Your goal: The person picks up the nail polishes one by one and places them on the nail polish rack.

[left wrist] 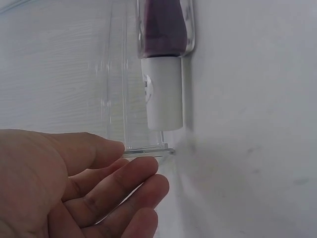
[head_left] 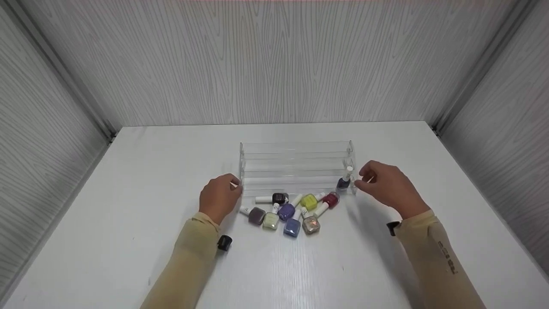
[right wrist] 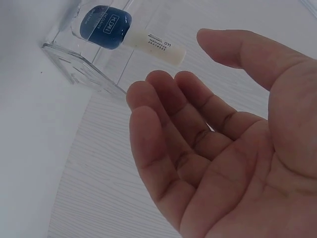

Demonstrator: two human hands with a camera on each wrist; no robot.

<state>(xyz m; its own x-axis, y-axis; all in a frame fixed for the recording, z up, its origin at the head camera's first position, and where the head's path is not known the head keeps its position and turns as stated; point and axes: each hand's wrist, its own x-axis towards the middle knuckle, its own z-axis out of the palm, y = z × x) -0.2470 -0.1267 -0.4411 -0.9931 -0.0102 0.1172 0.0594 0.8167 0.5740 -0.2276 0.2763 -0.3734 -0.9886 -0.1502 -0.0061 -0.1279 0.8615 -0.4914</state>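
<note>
Head view, going left to right: bare left hand (head_left: 219,196) in a tan sleeve, narrow pinch with thumb and fingertips on the left end panel of a clear acrylic tiered rack (head_left: 291,174), set on a plain white tabletop (head_left: 150,171). Then a loose bunch of white-capped glass nail polish bottles, all lying down just in front of the rack: dark plum (head_left: 257,216), pale green (head_left: 271,220), near-black (head_left: 280,198), violet (head_left: 286,212), mid-blue (head_left: 292,227), bright yellow (head_left: 309,201), sparkly gold (head_left: 311,224), deep red (head_left: 330,199). Next, one squat dark blue bottle (head_left: 343,182) in the front tier at the right end, cap up and a bit tilted. Far right, bare right hand (head_left: 383,185), holding nothing, thumb well apart from loosely bent fingers, right beside the end panel. Can't tell if touching it.
</note>
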